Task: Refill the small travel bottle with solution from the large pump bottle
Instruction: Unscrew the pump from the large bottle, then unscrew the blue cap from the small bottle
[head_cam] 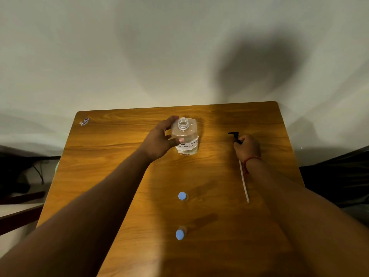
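My left hand (159, 139) grips the large clear plastic bottle (186, 136), its neck uncapped, standing near the far edge of the wooden worktop (111, 156). My right hand (247, 146) holds the black pump head (235, 136), its white dip tube (244, 182) lying on the worktop toward the right edge. Two small blue-capped travel bottles (182, 196) (180, 234) stand in the open middle strip between my forearms

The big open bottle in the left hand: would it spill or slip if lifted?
The bottle has no cap on its neck, so tilting it would probably spill the clear liquid inside. It looks partly full, so likely fairly heavy. Its smooth plastic may be slippery, though the left hand wraps it well.
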